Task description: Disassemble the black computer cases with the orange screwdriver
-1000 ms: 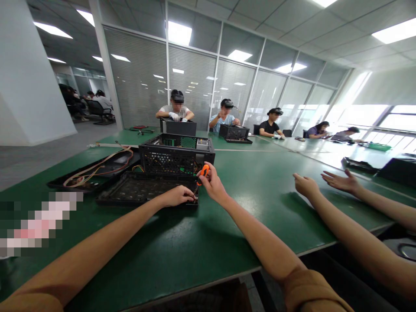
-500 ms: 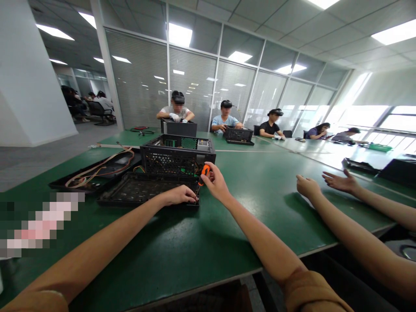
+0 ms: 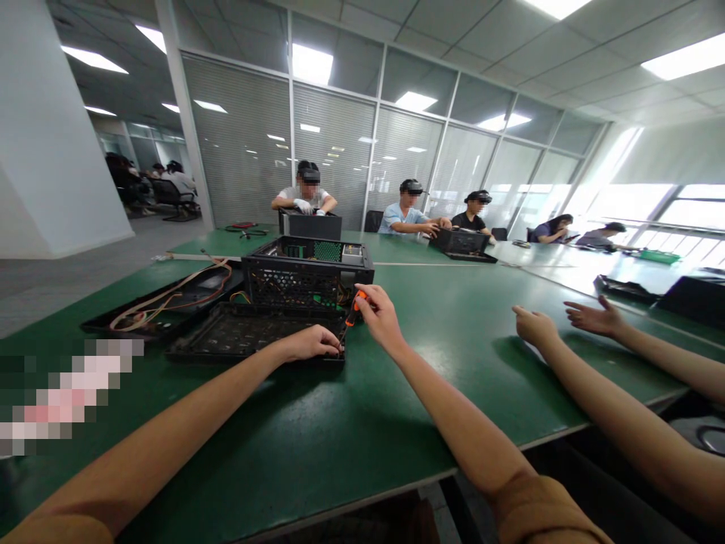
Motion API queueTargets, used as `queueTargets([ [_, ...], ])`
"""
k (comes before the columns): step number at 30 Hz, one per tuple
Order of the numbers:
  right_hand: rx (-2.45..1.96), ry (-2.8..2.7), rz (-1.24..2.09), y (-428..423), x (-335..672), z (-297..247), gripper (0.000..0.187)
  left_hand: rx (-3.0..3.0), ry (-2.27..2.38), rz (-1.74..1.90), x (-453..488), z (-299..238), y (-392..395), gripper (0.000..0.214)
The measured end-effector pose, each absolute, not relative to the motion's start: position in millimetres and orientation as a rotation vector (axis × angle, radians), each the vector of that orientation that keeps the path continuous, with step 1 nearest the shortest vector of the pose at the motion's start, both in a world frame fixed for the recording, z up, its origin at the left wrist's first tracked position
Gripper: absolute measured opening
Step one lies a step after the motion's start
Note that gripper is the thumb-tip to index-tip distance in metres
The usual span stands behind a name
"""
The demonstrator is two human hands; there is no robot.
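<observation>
My right hand (image 3: pixel 381 311) is closed round the handle of an orange and black screwdriver (image 3: pixel 353 311), which slants down to the left. The shaft points at the near right corner of a black computer front panel (image 3: pixel 226 332) lying flat on the table. At that corner my left hand (image 3: pixel 310 342) pinches its fingertips together close to the screwdriver's tip; whatever they hold is too small to make out. Right behind the panel stands an opened black computer case (image 3: pixel 294 281), with a perforated side and coloured wires showing.
A black side cover (image 3: pixel 164 302) with loose cables lies to the left on the green table (image 3: pixel 453 332). On the right, a neighbour's two hands (image 3: pixel 538 329) hover over the tabletop. Across the table, co-workers sit with another computer case (image 3: pixel 461 243).
My right hand has turned the screwdriver handle slightly, while my left hand stays at the panel corner. Across the table, a co-worker has shifted a computer case to the right.
</observation>
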State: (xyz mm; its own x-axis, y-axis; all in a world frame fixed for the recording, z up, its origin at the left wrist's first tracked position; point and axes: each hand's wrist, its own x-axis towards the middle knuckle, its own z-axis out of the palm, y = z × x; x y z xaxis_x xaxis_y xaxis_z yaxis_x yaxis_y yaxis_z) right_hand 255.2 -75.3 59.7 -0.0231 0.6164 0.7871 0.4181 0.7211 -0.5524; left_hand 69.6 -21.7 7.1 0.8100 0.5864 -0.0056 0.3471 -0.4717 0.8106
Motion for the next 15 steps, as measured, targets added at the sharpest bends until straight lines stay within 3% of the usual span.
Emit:
queueTargets([
  [15, -0.858, -1.638, 0.224, -80.9, 250.0, 60.6, 0.030, 2.074, 0.719, 0.380, 70.4, 14.2, -29.0, 0.024],
])
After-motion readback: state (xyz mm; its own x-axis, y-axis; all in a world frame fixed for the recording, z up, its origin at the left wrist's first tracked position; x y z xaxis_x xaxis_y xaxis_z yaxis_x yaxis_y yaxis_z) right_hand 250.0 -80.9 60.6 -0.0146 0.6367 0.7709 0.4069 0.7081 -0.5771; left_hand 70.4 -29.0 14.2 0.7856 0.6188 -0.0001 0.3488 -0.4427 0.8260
